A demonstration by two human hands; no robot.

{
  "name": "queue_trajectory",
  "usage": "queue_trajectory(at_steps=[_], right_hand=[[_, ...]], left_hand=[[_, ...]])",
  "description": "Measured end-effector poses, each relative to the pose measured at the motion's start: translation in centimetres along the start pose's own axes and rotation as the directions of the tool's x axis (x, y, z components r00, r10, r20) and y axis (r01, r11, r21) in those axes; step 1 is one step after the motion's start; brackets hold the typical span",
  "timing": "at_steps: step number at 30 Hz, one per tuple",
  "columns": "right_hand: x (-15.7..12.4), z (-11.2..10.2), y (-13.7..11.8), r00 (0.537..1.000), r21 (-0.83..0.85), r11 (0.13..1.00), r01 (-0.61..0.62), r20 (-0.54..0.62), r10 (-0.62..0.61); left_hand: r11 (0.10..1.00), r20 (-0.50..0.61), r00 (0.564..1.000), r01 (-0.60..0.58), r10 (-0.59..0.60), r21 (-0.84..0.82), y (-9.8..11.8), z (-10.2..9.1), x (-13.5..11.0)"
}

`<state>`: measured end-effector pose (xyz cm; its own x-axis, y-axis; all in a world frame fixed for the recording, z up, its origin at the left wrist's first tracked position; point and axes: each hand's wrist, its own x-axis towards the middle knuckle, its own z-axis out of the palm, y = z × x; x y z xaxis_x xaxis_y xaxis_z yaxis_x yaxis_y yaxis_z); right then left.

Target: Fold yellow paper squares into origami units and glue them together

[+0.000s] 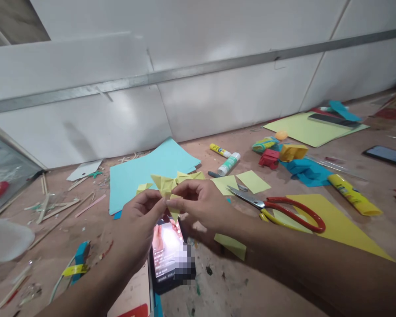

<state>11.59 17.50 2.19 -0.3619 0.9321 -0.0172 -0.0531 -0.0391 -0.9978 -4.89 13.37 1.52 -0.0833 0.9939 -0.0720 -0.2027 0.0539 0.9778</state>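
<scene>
Between my two hands I hold a small folded yellow paper piece (pixel 165 185) with pointed corners, above a lit phone (pixel 166 255). My left hand (pixel 140 213) pinches its left side with thumb and fingers. On the other side, my right hand (pixel 198 200) is closed on the same piece, its thumb close to the left thumb. Just behind lie light blue sheets (pixel 145 163), with more folded yellow paper (pixel 189 176) on them. Scissors (pixel 264 202) with red and yellow handles lie right of my right hand. A yellow paper square (pixel 232 246) is partly under my right forearm.
Glue sticks (pixel 229 164) and yellow squares (pixel 253 181) lie beyond the scissors. Folded red paper (pixel 269 158), blue paper (pixel 306 171) and a yellow tube (pixel 353 193) are at right. Thin wooden strips (pixel 57 204) litter the left. A white wall (pixel 218 101) closes off the back.
</scene>
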Motion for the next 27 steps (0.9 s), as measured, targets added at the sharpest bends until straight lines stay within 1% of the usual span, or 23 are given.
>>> queue_trajectory(at_steps=[2, 5, 7, 9, 11, 13, 16, 18, 19, 21, 22, 23, 24, 26, 27], right_hand=[[0.0, 0.0, -0.1, 1.000, -0.019, 1.000, -0.006, -0.017, 0.006], [-0.2, 0.0, -0.8, 0.999, -0.053, 0.998, -0.016, -0.039, 0.014], [-0.7, 0.0, -1.6, 0.999, -0.086, 0.996, -0.024, -0.051, 0.020], [-1.4, -0.1, -2.3, 0.999, -0.083, 0.997, -0.005, -0.052, 0.000], [-2.5, -0.3, -2.8, 0.999, -0.044, 0.998, 0.032, -0.025, -0.034], [-3.9, -0.8, -3.1, 0.998, -0.055, 0.997, 0.053, -0.013, -0.054], [-6.3, -2.1, -3.6, 0.998, -0.161, 0.986, 0.038, -0.050, -0.047], [-8.0, -2.9, -3.8, 0.999, -0.246, 0.969, 0.014, -0.029, -0.022], [-8.8, -3.1, -3.9, 1.000, -0.298, 0.954, 0.011, -0.004, -0.013], [-10.2, -3.3, -3.7, 0.998, -0.411, 0.911, 0.040, 0.052, -0.020], [-10.7, -3.2, -3.5, 0.998, -0.435, 0.899, 0.053, 0.065, -0.027], [-11.2, -3.1, -3.2, 0.998, -0.417, 0.907, 0.054, 0.060, -0.032], [-11.5, -2.8, -2.8, 0.999, -0.359, 0.933, 0.034, 0.039, -0.021], [-11.9, -2.3, -2.0, 0.998, -0.151, 0.986, -0.064, -0.013, 0.062], [-12.1, -2.0, -1.6, 0.993, -0.042, 0.992, -0.117, -0.031, 0.115]], left_hand=[[0.999, 0.004, 1.000, 0.013, -0.012, -0.031, 0.1, 0.1, 0.0], [0.998, 0.021, 0.999, 0.027, -0.026, -0.057, 0.3, 0.3, -0.1], [0.999, 0.021, 1.000, 0.008, -0.007, -0.052, 0.6, 0.4, -0.4], [1.000, 0.037, 0.999, -0.016, 0.017, -0.019, 1.1, 0.8, -0.9], [0.999, 0.094, 0.995, -0.016, 0.012, 0.034, 1.7, 1.4, -1.7], [0.996, 0.180, 0.983, 0.014, -0.030, 0.085, 2.2, 1.9, -2.6], [0.988, 0.309, 0.943, 0.085, -0.121, 0.127, 2.6, 2.2, -4.1], [0.987, 0.355, 0.922, 0.130, -0.154, 0.092, 2.7, 2.1, -4.9], [0.984, 0.355, 0.918, 0.156, -0.177, 0.089, 2.6, 1.9, -5.3], [0.970, 0.335, 0.915, 0.179, -0.226, 0.164, 2.5, 1.7, -6.0], [0.962, 0.313, 0.919, 0.179, -0.239, 0.208, 2.5, 1.5, -6.4], [0.954, 0.292, 0.925, 0.173, -0.243, 0.246, 2.4, 1.4, -6.9], [0.947, 0.268, 0.933, 0.165, -0.241, 0.275, 2.3, 1.2, -7.3], [0.935, 0.210, 0.951, 0.154, -0.228, 0.319, 2.1, 0.6, -8.4], [0.926, 0.182, 0.957, 0.155, -0.228, 0.344, 2.0, 0.3, -9.0]])
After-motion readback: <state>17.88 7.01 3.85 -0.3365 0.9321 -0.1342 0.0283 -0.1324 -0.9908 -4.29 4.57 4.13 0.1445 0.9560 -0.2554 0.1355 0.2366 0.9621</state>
